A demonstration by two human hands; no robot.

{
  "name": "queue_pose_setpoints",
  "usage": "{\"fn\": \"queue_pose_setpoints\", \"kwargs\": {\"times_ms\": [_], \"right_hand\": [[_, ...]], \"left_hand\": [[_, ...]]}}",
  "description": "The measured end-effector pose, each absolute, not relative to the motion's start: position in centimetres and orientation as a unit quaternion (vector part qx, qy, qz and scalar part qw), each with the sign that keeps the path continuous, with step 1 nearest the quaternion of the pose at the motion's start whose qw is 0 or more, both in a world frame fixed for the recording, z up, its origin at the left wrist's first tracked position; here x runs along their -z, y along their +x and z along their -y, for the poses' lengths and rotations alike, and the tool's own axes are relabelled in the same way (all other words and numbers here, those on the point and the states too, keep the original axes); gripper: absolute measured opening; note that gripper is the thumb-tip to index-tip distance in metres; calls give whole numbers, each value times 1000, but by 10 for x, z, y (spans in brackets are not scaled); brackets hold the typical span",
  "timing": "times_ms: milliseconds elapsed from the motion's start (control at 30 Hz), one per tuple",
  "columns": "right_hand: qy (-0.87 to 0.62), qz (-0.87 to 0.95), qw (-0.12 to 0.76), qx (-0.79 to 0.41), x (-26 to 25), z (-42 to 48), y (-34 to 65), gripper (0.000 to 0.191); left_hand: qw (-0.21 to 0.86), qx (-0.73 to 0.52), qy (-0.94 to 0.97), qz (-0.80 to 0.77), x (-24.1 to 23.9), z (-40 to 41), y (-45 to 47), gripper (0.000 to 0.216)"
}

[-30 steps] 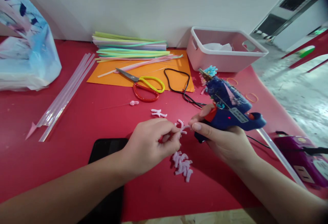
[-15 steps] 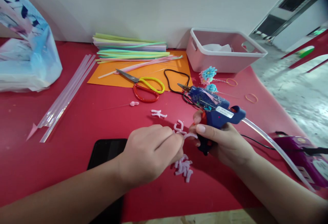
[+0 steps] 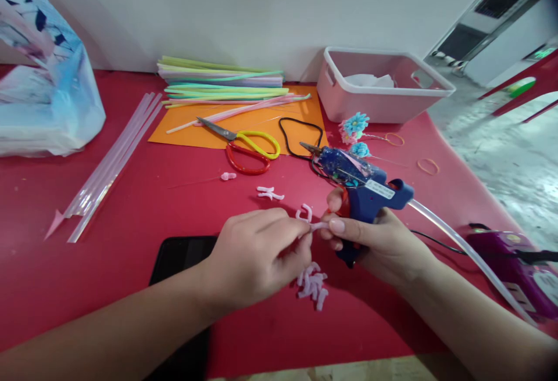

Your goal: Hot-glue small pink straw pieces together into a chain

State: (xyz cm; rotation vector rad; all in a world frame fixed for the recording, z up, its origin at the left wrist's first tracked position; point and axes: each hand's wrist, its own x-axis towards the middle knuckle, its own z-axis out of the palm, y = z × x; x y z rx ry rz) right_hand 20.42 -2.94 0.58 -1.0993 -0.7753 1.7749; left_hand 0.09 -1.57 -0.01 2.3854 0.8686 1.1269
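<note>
In front and right of the red-and-yellow-handled metal scissors, I have left hand and right hand pinching one short pale-pink fuzzy strip, grips nearly closed, the right also cradling a blue plastic glue gun whose nozzle should point clear of both.

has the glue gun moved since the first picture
Yes: judged against the pink bin, the glue gun has shifted left and down in the picture, its tip now farther from the bin.
</note>
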Motion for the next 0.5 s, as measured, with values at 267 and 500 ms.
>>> {"fn": "queue_pose_setpoints", "kwargs": {"times_ms": [267, 500], "right_hand": [[-458, 300, 462, -698, -17, 32, 198, 33], [-434, 354, 443, -700, -4, 29, 206, 37]], "left_hand": [[815, -193, 367, -404, -15, -3, 9, 19], [874, -150, 323, -332, -12, -1, 3, 23]]}}
